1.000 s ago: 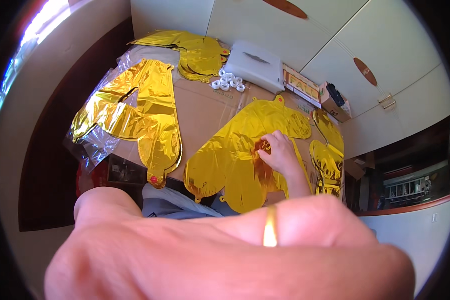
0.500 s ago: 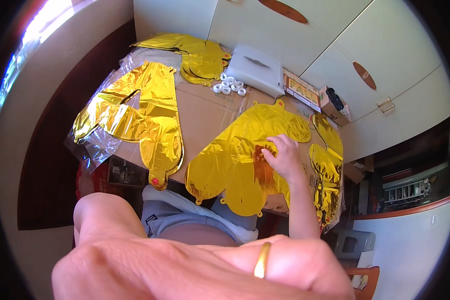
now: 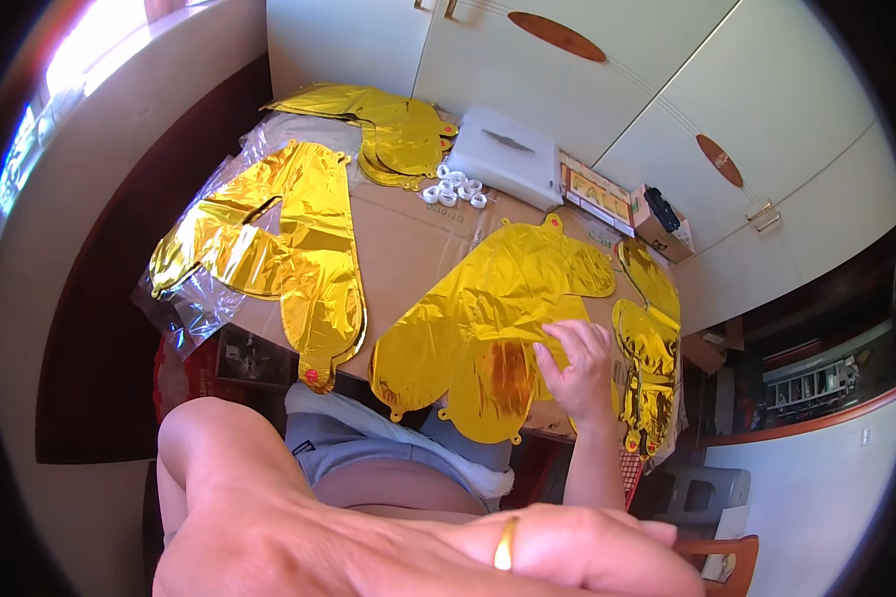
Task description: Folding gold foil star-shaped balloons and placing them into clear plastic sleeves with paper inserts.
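Note:
Close to the view, along the bottom, is the back of my left hand [image 3: 408,557] with a gold ring on one finger. Its fingertips are hidden, so what it may hold does not show. My right hand [image 3: 579,373] rests at the right part of a flat gold foil balloon [image 3: 448,308] near the table's front edge, fingers bent and thumb apart from them. A crease runs through the foil beside the fingertips, and a reddish reflection shows below it. Another gold foil balloon [image 3: 309,249], with a slot cut through it, lies to the left on clear plastic.
Behind lie stacked gold foil balloons [image 3: 398,124], several white tape rolls [image 3: 453,187] and a white plastic case [image 3: 505,157]. Small boxes [image 3: 597,189] stand against the pale cabinets [image 3: 528,80]. More gold foil [image 3: 647,338] lies at the cardboard-covered table's [image 3: 398,224] right edge.
My right hand has moved down and slightly right over the foil, toward the front edge. The crease near it has changed, and the view has shifted a little.

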Available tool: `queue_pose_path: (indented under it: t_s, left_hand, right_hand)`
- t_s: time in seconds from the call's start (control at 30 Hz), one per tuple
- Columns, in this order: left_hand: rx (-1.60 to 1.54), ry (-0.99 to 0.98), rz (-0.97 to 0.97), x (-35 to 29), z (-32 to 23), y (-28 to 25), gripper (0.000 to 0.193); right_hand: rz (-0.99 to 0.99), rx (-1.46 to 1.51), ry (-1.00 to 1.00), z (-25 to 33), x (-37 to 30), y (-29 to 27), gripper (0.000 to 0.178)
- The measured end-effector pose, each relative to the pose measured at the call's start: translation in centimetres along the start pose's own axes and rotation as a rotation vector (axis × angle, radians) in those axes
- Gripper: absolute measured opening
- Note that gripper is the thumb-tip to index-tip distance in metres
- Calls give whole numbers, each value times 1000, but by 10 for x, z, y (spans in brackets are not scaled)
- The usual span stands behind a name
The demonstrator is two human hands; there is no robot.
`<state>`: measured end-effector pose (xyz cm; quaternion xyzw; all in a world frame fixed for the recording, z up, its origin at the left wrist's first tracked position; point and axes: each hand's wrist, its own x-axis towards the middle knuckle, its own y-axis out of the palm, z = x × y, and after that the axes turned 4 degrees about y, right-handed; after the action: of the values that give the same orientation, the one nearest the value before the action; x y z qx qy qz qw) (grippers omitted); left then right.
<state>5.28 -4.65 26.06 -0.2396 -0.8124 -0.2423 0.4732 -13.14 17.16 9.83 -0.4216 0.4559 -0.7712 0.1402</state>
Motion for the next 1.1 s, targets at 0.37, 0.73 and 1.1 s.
queue_pose_path:
  t_s: [0.37,0.73,1.1]
  left_hand:
    - [57,7,-20,7,-2,-3,12]
    - [900,-444,25,-53,93,-82,12]
    - [1244,-579,354,-105,195,-127,8]
  right_hand:
    - [-8,4,102,0,-18,-16,21]
    - [-118,121,626,-96,-67,-42,12]
    - [101,-15,905,-239,-98,-99,13]
